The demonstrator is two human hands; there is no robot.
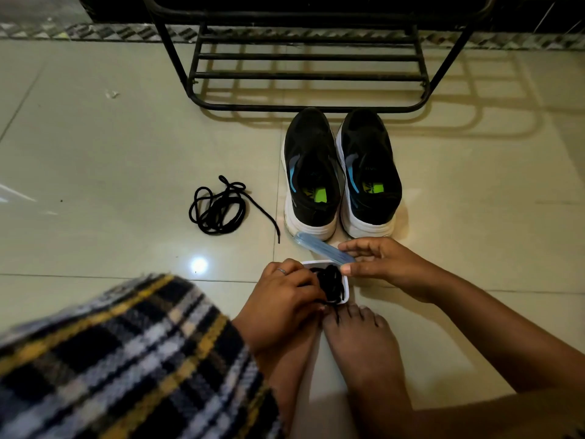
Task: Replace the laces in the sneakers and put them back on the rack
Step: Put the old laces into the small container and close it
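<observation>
A person crouches barefoot on a glossy, pale tiled floor [95, 147], where a single bright light glints off the tile near the knee and grout lines run across the room. Against the far wall, above a patterned skirting strip, stands a black metal shoe rack [307, 74], its barred lower shelf throwing long striped shadows over the tiles. Just in front of it sit the pair of black sneakers [340, 172] with white soles, side by side, heels toward the person, no laces showing in them. To their left, well apart from the rack, a loose black lace [218, 205] lies coiled on the floor, one end trailing toward the shoes. Nearer the feet rests a small white container [345, 289] holding a tangle of black laces [330, 285] — the left hand [285, 299], a ring on one finger, has its fingers curled down onto that bundle, gripping it. The right hand [376, 264] pinches a translucent blue lid [319, 247] between thumb and fingers, tilted just above the container's far edge. A plaid sleeve [126, 359] in black, white and yellow fills the lower left.
</observation>
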